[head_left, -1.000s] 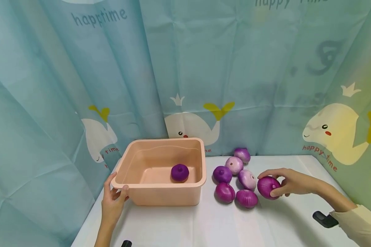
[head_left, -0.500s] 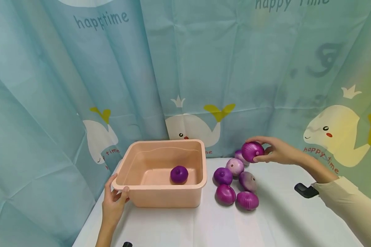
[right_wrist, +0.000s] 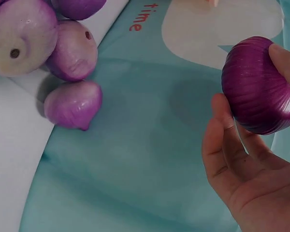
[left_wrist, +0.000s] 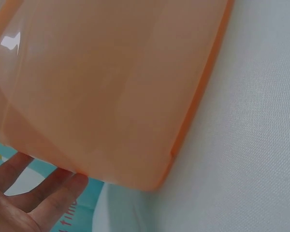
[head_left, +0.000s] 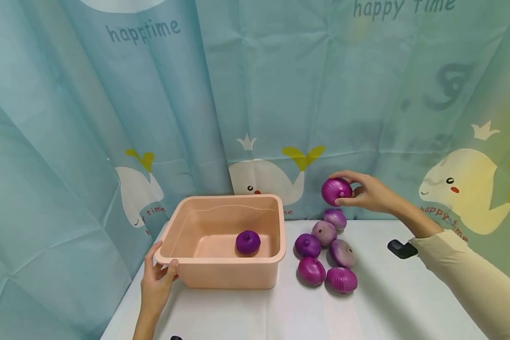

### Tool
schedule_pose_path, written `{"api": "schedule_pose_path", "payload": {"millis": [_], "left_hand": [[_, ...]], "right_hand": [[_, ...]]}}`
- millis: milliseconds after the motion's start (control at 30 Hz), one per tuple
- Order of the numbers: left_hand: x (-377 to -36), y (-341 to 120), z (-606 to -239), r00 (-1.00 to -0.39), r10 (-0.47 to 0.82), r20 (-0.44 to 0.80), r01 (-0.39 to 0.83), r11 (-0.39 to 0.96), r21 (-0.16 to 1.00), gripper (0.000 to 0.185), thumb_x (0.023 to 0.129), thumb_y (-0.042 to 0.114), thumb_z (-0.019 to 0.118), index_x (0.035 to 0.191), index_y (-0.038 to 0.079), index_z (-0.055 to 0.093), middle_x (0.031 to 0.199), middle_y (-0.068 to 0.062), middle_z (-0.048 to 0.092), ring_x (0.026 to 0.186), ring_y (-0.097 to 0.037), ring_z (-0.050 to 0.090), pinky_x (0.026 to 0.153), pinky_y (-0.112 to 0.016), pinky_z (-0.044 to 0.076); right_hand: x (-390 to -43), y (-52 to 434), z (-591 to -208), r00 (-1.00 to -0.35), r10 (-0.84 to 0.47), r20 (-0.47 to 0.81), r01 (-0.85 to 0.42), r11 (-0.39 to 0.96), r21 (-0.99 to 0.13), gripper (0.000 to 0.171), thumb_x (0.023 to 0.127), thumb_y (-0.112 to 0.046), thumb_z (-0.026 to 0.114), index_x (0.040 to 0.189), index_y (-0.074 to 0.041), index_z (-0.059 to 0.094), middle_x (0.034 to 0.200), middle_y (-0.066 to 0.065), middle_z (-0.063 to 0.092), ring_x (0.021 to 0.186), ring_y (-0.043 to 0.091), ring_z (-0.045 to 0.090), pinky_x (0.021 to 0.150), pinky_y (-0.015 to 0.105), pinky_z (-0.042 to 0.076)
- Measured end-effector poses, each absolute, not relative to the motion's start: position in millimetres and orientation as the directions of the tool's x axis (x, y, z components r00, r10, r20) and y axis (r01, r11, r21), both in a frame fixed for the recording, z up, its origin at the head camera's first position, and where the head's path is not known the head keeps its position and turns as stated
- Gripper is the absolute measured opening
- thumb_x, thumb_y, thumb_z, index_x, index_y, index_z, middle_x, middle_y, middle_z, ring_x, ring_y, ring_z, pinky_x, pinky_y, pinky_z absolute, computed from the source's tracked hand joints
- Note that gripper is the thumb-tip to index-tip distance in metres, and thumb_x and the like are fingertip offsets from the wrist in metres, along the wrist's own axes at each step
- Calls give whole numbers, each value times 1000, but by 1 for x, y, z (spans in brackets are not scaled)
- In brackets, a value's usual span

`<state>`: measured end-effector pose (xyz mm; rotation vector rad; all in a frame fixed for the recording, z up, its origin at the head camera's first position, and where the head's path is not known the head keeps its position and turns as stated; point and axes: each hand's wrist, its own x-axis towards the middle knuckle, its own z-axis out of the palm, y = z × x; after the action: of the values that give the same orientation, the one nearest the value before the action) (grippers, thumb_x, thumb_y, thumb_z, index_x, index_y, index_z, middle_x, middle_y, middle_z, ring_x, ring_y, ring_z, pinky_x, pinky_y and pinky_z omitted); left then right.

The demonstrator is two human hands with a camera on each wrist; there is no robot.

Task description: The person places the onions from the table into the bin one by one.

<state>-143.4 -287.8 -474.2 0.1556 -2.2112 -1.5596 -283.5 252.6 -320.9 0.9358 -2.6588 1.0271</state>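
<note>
High above the back of the table, my right hand (head_left: 371,192) holds a purple-red onion (head_left: 337,191) between thumb and fingers. The right wrist view shows that onion (right_wrist: 258,87) gripped with its ribbed skin facing the camera. My left hand (head_left: 156,283) grips the near left corner of a peach plastic basin (head_left: 225,274), thumb at the front and fingers along the left side. In the left wrist view the fingertips (left_wrist: 77,182) lie against the basin wall (left_wrist: 101,96). One dark purple onion (head_left: 248,242) sits inside the basin, toward its right end.
To the right of the basin, several onions lie close together on the white table (head_left: 221,314), among them a pale one (head_left: 324,233), a magenta one (head_left: 342,280) and one at the back (head_left: 335,219). A blue curtain (head_left: 280,94) with whale prints hangs behind the table.
My right hand has lifted the onion from beside the pile, moving it up, back and to the left. The left hand keeps its hold on the basin.
</note>
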Motion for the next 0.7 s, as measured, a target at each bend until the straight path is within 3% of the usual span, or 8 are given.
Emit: {"api": "schedule_pose_path", "payload": {"millis": [267,700], "left_hand": [[-142,-287,-476,-897,-339,282,146,375,915,68,103,19,65,160,24,29,148,-30,49,92,6,61,72,-22,58],[-143,-288,-475,-891,-337,304,177,357,917,70,102,15,66,161,25,30,148,-28,50,93,3,63,72,-21,58]], "right_hand": [[-287,244,-323,-809,-500,309,-579,593,-560,62,84,-24,88,139,-18,60,114,13,65,80,18,70,67,31,58],[-308,178,-300,-781,-578,237,-599,585,-548,61,83,-23,88,137,-21,60,107,11,64,81,18,71,78,35,59]]}}
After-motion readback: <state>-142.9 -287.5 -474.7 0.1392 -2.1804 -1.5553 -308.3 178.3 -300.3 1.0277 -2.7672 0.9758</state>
